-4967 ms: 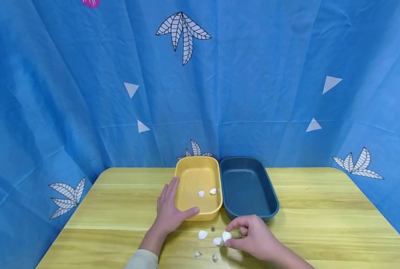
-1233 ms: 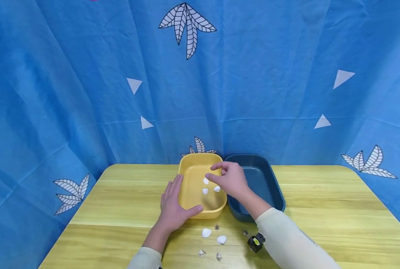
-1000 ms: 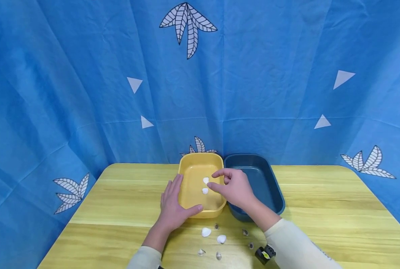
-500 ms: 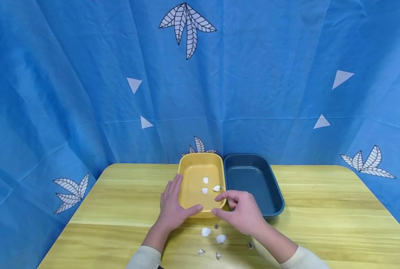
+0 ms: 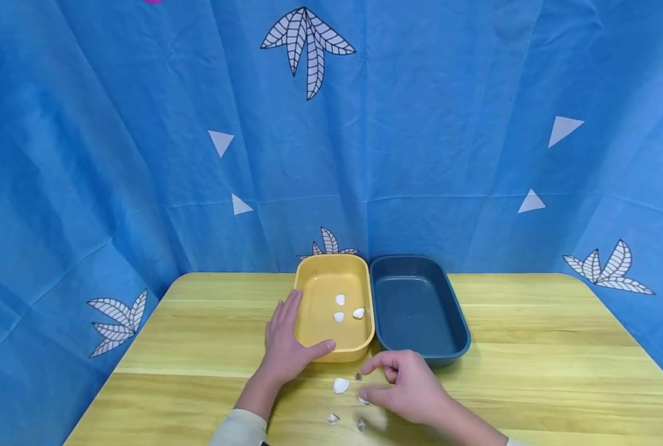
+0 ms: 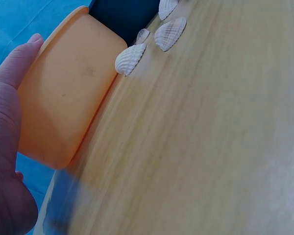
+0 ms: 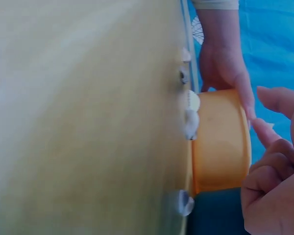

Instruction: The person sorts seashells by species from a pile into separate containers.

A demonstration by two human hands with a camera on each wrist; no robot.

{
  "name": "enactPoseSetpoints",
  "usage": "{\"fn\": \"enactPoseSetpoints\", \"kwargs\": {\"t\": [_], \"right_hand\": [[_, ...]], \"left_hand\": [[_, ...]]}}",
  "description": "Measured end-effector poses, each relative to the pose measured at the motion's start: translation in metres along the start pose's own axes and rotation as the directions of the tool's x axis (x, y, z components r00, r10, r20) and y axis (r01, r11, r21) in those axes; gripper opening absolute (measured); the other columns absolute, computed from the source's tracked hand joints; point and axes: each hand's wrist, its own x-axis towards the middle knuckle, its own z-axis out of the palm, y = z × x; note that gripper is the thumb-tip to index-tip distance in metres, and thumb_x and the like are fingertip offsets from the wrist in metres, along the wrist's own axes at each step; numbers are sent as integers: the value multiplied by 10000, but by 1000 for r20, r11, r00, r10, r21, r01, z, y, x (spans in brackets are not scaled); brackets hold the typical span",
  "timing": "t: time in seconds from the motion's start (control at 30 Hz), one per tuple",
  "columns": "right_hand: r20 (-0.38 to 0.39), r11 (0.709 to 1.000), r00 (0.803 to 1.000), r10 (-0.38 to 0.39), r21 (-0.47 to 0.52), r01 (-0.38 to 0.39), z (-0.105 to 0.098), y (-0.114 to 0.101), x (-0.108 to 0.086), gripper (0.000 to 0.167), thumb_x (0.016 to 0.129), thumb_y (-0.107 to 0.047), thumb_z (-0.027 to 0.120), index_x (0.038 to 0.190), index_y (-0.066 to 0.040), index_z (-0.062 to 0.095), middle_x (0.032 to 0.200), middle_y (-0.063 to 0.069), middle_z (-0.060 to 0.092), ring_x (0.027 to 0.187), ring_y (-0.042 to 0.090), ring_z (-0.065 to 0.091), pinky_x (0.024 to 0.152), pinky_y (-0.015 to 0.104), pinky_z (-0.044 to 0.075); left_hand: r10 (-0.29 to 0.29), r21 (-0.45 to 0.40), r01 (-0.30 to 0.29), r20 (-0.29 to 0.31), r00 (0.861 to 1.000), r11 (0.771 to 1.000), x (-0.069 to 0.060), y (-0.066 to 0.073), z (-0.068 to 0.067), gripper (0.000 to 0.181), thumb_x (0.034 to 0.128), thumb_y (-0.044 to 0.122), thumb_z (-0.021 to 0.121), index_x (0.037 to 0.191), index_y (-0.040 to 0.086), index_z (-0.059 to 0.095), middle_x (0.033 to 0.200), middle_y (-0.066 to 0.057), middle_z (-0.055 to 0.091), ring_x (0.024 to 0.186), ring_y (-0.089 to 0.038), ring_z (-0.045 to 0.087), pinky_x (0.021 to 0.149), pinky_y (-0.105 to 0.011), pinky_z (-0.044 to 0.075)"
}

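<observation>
Right hand moved nearer shells — fingers apart — yellow tray, long axis toward curtain

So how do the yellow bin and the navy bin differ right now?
Color: the yellow bin is a warm yellow; the navy bin is dark blue.
Contents: white shells lie in the yellow bin; none show in the navy bin.
Contact: the left hand touches the yellow bin, not the navy bin.
Shared: both are open-topped, rounded-corner rectangles, side by side on the wooden table.
</observation>
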Motion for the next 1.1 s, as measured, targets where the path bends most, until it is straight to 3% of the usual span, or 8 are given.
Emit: {"fn": "enactPoseSetpoints", "kwargs": {"t": [0.17, 0.47, 1.1], "right_hand": [[81, 998, 996, 22, -53, -18, 1, 10, -2, 253, 754, -227, 889, 947, -138, 752, 546, -111, 317, 504, 30, 303, 530, 217, 376], [142, 991, 988, 60, -125, -43, 3, 26, 0, 241, 701, -216, 907, 884, -215, 751, 548, -126, 383, 505, 21, 362, 508, 210, 365], [118, 983, 992, 45, -180, -23, 7, 33, 3, 210, 723, -202, 899, 820, -239, 716, 547, -131, 429, 515, 22, 413, 520, 241, 405]], "left_hand": [[-3, 1, 3, 1, 1000, 1000, 0, -1, 0, 1187, 701, 595, 830, 1609, 179, 189, 1652, -24, 166, 1486, -388, 90, 1101, -710, 49], [-1, -4, 1, -2, 1000, 1000, 1, -2, 1, 1186, 700, 584, 838, 1610, 188, 189, 1653, -25, 162, 1487, -386, 89, 1104, -705, 45], [-3, -11, 3, -5, 1000, 1000, -1, 2, -1, 1200, 687, 611, 831, 1609, 179, 196, 1649, -27, 176, 1485, -388, 99, 1112, -692, 54]]}}
